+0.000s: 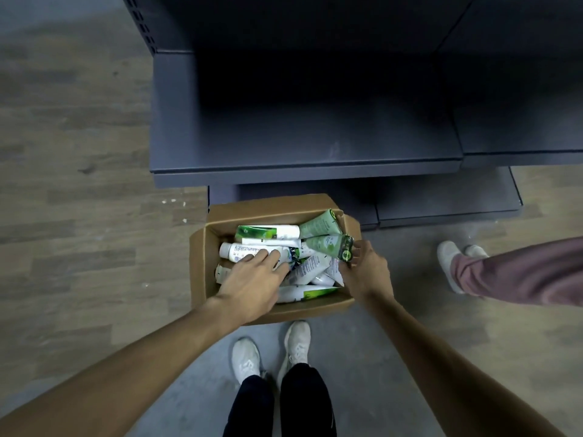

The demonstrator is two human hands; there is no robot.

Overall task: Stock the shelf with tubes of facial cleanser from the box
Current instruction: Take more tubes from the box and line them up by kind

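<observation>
An open cardboard box (pixel 198 266) sits on the floor in front of a dark grey shelf (pixel 303 143). It holds several white and green tubes of facial cleanser lying in a loose pile. My left hand (pixel 252 282) reaches into the box, fingers spread over a white tube (pixel 243 249) and touching it. My right hand (pixel 367 272) is at the box's right edge, fingers pinched on the crimped end of a pale green tube (pixel 328 244). Another green tube (pixel 320 223) leans in the far right corner.
The shelf boards are bare; a lower base board (pixel 441 200) juts out to the right. My own feet in white shoes (pixel 271 351) stand just behind the box. Another person's leg and white shoes (pixel 454 263) stand at the right. Wood-pattern floor (pixel 79 184) lies to the left.
</observation>
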